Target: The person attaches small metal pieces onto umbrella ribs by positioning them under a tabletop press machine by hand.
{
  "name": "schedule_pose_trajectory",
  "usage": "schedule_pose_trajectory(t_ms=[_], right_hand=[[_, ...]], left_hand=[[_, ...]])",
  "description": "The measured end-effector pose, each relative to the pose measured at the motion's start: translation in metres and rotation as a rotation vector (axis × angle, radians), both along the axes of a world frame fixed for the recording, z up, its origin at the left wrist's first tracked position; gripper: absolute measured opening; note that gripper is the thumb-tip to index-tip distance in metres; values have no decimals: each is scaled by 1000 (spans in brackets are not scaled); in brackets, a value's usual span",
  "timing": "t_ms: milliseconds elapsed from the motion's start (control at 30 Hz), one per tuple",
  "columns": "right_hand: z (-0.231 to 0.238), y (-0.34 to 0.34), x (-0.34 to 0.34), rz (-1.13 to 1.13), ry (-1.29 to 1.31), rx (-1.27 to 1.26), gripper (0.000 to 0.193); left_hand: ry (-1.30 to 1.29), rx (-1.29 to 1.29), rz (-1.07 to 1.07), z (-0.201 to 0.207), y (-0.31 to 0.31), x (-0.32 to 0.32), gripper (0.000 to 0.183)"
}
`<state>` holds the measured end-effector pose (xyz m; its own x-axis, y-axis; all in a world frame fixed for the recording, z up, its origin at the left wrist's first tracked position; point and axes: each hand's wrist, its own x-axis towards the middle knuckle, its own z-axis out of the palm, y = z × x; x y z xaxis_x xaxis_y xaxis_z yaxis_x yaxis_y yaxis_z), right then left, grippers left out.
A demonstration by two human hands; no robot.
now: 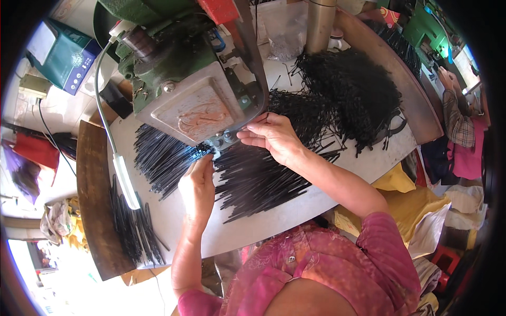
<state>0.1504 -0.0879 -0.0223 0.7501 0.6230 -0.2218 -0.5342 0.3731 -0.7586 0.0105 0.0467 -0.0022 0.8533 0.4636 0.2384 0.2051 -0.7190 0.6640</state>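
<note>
A green bench press (182, 79) with a worn pale front plate stands over the work table. Just below its head, my left hand (197, 188) is closed, fingertips pressed together at the lit work point. What it pinches is too small to name. To the right of the head, my right hand (275, 138) is pinched closed beside the curved arm; its thumb and forefinger hide whatever is between them. Thin black strips (263, 181) lie fanned below my right hand. Another fan of dark strips (163, 158) lies left of my left hand.
A large tangled heap of black strips (348, 89) covers the back right. A white lamp (125, 181) on a bendy neck hangs at the left. Brown curved boards (97, 210) edge the table (263, 221). Another person's arm (457, 113) shows at the far right.
</note>
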Motion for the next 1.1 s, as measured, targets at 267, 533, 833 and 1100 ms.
schedule_pose_trajectory(t_ms=[267,533,833,1100], right_hand=[[1,4,-3,-18,-15,15,11],[5,5,-7,-17,-34,28,11],[5,8,-9,-41,-53,44,16],[6,10,-9,-26,-38,4,9]], left_hand=[[22,-327,68,5,-16,14,20],[39,-335,99,-5,-11,25,18],[0,-278,85,-9,-11,23,18],[-108,-185,49,-20,-5,27,19]])
